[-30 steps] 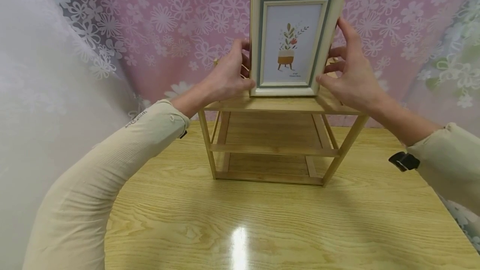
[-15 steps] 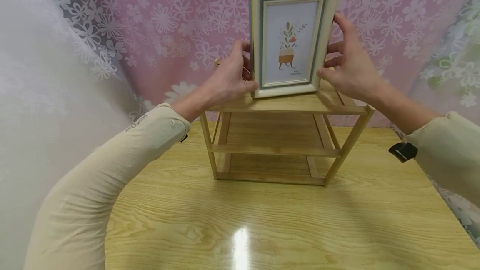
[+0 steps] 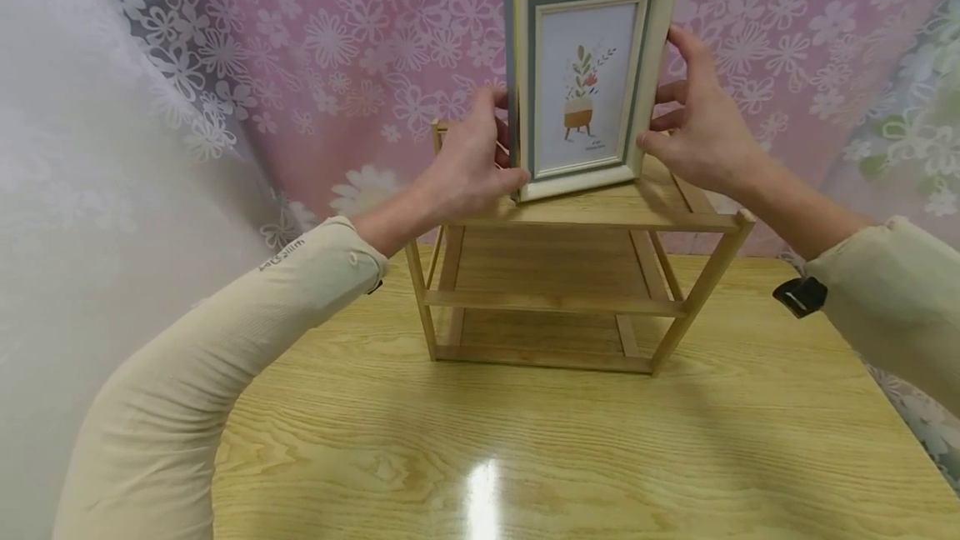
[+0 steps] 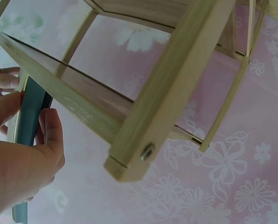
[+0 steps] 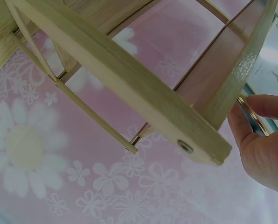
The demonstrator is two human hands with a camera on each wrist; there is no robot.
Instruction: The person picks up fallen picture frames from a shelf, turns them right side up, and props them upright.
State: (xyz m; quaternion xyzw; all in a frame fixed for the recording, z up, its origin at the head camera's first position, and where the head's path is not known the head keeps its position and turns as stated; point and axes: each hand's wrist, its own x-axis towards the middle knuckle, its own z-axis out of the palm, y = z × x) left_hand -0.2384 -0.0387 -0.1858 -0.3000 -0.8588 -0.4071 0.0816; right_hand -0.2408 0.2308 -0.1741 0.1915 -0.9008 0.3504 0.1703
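Observation:
A picture frame (image 3: 588, 90) with a cream border, a blue-green inner band and a potted-plant print stands on the top of a wooden shelf rack (image 3: 555, 304), angled so its left side edge shows. My left hand (image 3: 474, 148) grips its lower left side, thumb at the front corner and fingers partly hidden behind. On the opposite side, my right hand (image 3: 705, 127) holds the right edge between thumb and fingers. In the left wrist view, fingers and thumb of the left hand (image 4: 24, 161) pinch the frame's blue-green side (image 4: 29, 112). The right wrist view shows the right hand (image 5: 265, 144) at the frame's gold-trimmed edge.
The rack has lower tiers beneath its top and stands on a wood-grain table (image 3: 480, 432). Behind it hangs a pink curtain (image 3: 337, 40) with white flowers. White sheer fabric (image 3: 112, 148) hangs at the left. A dark strap (image 3: 801, 297) sits by the right sleeve.
The picture frame has turned slightly, its left side coming forward and its right edge shifting left. My left hand has moved a little right with it. Both hands keep hold.

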